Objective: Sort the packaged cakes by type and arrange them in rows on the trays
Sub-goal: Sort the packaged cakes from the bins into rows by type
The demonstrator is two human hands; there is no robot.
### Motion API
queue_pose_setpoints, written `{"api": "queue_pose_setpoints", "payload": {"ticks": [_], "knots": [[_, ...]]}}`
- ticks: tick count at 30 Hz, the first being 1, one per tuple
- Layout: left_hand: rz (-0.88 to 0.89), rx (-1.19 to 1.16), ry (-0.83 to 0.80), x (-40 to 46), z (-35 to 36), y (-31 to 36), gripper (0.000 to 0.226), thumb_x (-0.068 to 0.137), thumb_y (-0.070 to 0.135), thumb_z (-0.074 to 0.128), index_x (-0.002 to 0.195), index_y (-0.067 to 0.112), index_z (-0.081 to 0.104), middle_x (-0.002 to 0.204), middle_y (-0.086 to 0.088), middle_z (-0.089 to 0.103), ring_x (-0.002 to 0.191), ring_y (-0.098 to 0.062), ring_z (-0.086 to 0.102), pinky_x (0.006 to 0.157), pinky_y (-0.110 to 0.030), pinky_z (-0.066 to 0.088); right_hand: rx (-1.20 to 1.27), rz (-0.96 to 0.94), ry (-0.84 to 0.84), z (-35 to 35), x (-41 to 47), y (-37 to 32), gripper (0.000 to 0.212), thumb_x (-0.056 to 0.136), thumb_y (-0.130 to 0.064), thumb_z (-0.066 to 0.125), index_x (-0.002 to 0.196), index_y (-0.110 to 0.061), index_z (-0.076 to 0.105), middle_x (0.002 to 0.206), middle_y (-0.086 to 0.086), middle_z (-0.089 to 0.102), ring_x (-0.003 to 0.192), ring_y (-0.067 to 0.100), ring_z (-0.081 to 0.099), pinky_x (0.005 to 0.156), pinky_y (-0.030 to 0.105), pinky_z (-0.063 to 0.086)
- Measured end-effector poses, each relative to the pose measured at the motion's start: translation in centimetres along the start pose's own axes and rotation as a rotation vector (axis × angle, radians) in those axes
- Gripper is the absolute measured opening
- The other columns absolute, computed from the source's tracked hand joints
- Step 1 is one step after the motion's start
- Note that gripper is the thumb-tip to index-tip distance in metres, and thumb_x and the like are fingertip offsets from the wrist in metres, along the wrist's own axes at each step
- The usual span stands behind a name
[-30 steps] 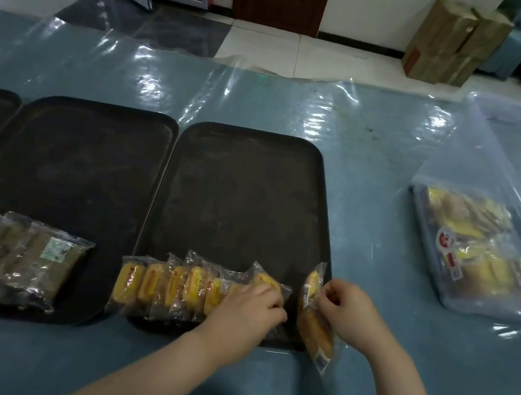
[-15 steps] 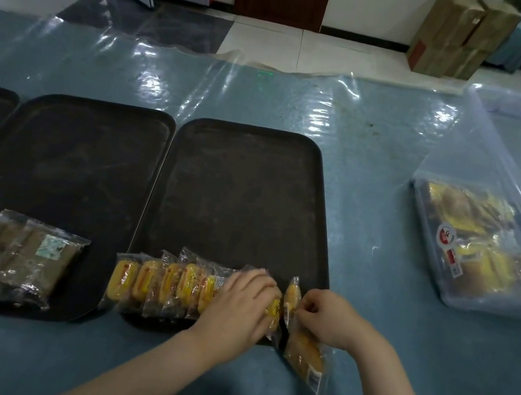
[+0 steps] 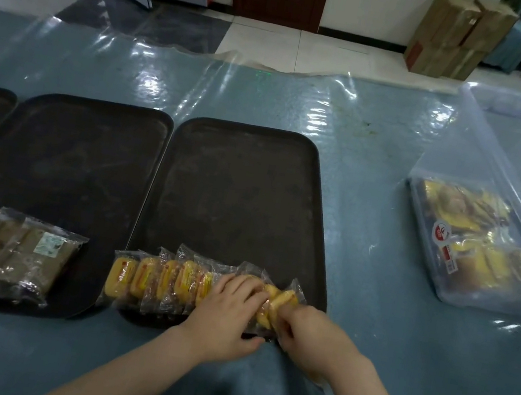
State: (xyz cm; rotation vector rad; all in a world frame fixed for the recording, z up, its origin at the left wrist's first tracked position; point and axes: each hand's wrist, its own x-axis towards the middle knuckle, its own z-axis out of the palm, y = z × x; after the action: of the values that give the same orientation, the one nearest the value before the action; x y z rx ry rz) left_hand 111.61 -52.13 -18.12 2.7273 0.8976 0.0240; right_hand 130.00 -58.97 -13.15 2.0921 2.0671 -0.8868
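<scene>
Right tray (image 3: pixel 239 193): row of yellow cakes (image 3: pixel 161 280) along its near edge, overlapping; left hand (image 3: pixel 226 316) rests flat on the row's right part, fingers straight; right hand (image 3: pixel 308 334) appears to pinch the end cake (image 3: pixel 282 300) at the tray's near right corner, grip partly hidden. Middle tray (image 3: pixel 60 162): brown cakes (image 3: pixel 9 254) in a row; clear bin (image 3: pixel 488 237) holds more, well right.

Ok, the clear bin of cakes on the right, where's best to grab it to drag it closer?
Take the clear bin by its near rim, the short wall facing the person, coming from the front with the right hand. That wall is bare and nearest; the bin looks propped up at its far end, so the cakes inside sit toward this low end. Pull slowly.
</scene>
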Motion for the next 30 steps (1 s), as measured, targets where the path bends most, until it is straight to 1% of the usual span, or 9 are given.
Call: {"api": "queue_pose_setpoints", "payload": {"ticks": [1, 4, 8, 11, 15, 19, 25, 27, 30], "knots": [[-0.009, -0.039, 0.021, 0.1, -0.3, 0.1, 0.069, 0.083, 0.057, 0.043, 0.143, 0.023, 0.041, 0.147, 0.005, 0.036, 0.140, -0.016, 0.029, 0.122, -0.038, 0.012, -0.015, -0.015, 0.005, 0.0, -0.1, -0.2, 0.004, 0.093, -0.019, 0.052, 0.091, -0.018, 0.056, 0.085, 0.002, 0.056, 0.075, 0.017, 0.049, 0.064, 0.029, 0.036], [-0.052, -0.199, 0.042, 0.4, -1.1, 0.5, 0.062, 0.089, 0.041, 0.041, 0.149, 0.024, 0.034, 0.156, 0.008, 0.028, 0.145, -0.009, 0.019, 0.123, -0.031, 0.001, -0.013, -0.026, 0.003, -0.1, -0.2, -0.2, 0.013, 0.093, -0.017, 0.053, 0.103, -0.012, 0.061, 0.092, 0.006, 0.062, 0.079, 0.020, 0.055, 0.066, 0.028, 0.037], [0.087, -0.295, -0.059, 2.0, -1.9, 0.7, 0.058, 0.093, 0.027, 0.034, 0.151, 0.030, 0.033, 0.161, 0.013, 0.022, 0.148, -0.004, 0.012, 0.123, -0.030, -0.002, 0.010, -0.071, 0.023, 0.2, -0.3, -0.2, 0.016, 0.094, -0.019, 0.052, 0.107, -0.013, 0.060, 0.105, 0.008, 0.066, 0.092, 0.025, 0.062, 0.069, 0.027, 0.039], [0.165, -0.269, -0.176, 3.6, -2.0, 0.3, 0.050, 0.099, 0.027, 0.032, 0.148, 0.031, 0.040, 0.159, 0.013, 0.029, 0.148, -0.005, 0.017, 0.123, -0.034, 0.001, 0.044, -0.051, 0.019, 0.3, -0.4, 0.2, 0.010, 0.095, -0.021, 0.050, 0.097, -0.017, 0.059, 0.093, 0.005, 0.063, 0.086, 0.025, 0.060, 0.067, 0.028, 0.037], [0.208, -0.149, -0.228, 4.3, -2.3, 0.0, 0.046, 0.101, 0.041, 0.041, 0.145, 0.031, 0.045, 0.153, 0.010, 0.038, 0.142, -0.009, 0.029, 0.123, -0.040, 0.004, 0.154, 0.104, -0.007, -0.5, -0.8, 2.1, 0.005, 0.088, -0.024, 0.055, 0.085, -0.029, 0.054, 0.082, -0.005, 0.060, 0.076, 0.017, 0.058, 0.066, 0.029, 0.047], [0.240, -0.022, -0.195, 3.6, -1.7, 0.2, 0.057, 0.093, 0.057, 0.044, 0.146, 0.035, 0.039, 0.148, 0.004, 0.038, 0.139, -0.016, 0.030, 0.123, -0.044, 0.004, 0.232, 0.240, 0.114, -2.2, -1.8, 4.0, 0.011, 0.086, -0.018, 0.059, 0.079, -0.026, 0.058, 0.074, -0.009, 0.061, 0.068, 0.006, 0.056, 0.056, 0.017, 0.042], [0.143, 0.097, -0.104, 2.6, -0.4, 1.5, 0.067, 0.093, 0.058, 0.043, 0.151, 0.029, 0.026, 0.150, -0.002, 0.032, 0.140, -0.023, 0.027, 0.122, -0.047, 0.006, 0.401, 0.342, 0.393, -4.4, -1.2, 4.5, 0.013, 0.088, -0.017, 0.063, 0.077, -0.025, 0.061, 0.071, -0.004, 0.066, 0.064, 0.013, 0.063, 0.062, 0.035, 0.055], [0.094, 0.136, -0.083, 2.5, 0.2, 2.0, 0.067, 0.094, 0.054, 0.043, 0.153, 0.026, 0.024, 0.152, -0.006, 0.032, 0.141, -0.026, 0.028, 0.121, -0.049, 0.010, 0.391, 0.332, 0.474, -4.2, -0.3, 3.8, 0.011, 0.090, -0.019, 0.062, 0.080, -0.024, 0.059, 0.072, -0.004, 0.064, 0.065, 0.016, 0.061, 0.059, 0.033, 0.050], [0.052, 0.174, -0.063, 2.5, 1.2, 2.5, 0.067, 0.091, 0.052, 0.049, 0.149, 0.021, 0.034, 0.146, -0.009, 0.042, 0.134, -0.029, 0.041, 0.117, -0.051, 0.025, 0.256, 0.268, 0.524, -3.4, 1.4, 2.6, 0.005, 0.093, -0.020, 0.057, 0.088, -0.020, 0.056, 0.081, -0.002, 0.061, 0.071, 0.021, 0.060, 0.062, 0.034, 0.049]]}}
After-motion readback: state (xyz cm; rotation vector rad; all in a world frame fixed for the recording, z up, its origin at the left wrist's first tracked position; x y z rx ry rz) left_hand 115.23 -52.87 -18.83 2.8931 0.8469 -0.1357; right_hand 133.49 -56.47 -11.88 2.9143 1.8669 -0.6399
